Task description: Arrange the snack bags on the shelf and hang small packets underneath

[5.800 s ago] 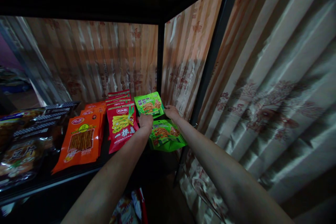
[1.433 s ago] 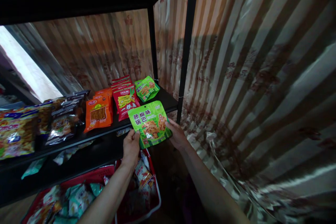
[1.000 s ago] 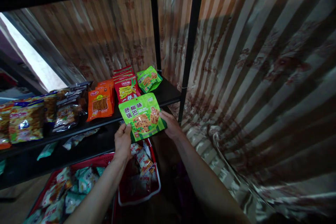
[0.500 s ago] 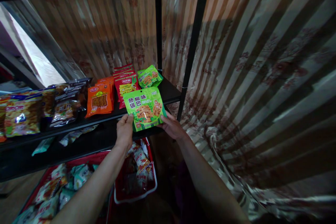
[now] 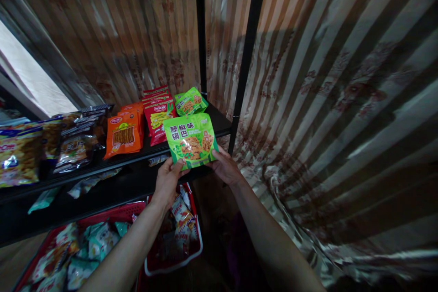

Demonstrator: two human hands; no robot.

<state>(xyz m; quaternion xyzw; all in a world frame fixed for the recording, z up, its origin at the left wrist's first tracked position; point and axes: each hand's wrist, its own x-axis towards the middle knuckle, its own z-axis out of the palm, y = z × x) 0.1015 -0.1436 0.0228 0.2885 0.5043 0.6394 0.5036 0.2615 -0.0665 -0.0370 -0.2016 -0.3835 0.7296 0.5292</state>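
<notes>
A green snack bag (image 5: 190,140) with dark printed characters and a picture of brown crisps faces me, held upright in front of the shelf. My left hand (image 5: 169,181) pinches its lower left corner, thumb on the front. On the lower right edge, my right hand (image 5: 224,166) grips it, with the fingers hidden behind. Beyond it, more green bags (image 5: 190,102) lean together in the shelf's right corner. Red snack bags (image 5: 159,121) stand in a row just left of them, partly covered by the held bag.
Orange packets (image 5: 123,134), dark clear-fronted packets (image 5: 74,148) and yellow-brown bags (image 5: 18,155) line the black shelf (image 5: 143,149). Below sit a large red basket (image 5: 112,214) and a smaller red basket (image 5: 200,242), both holding wrapped snacks. A black post (image 5: 249,54) and striped curtain (image 5: 328,100) border the right.
My left hand has shifted slightly right and down along the green bag's lower edge. The shelf and its goods appear further left in view. Both hands still hold the bag.
</notes>
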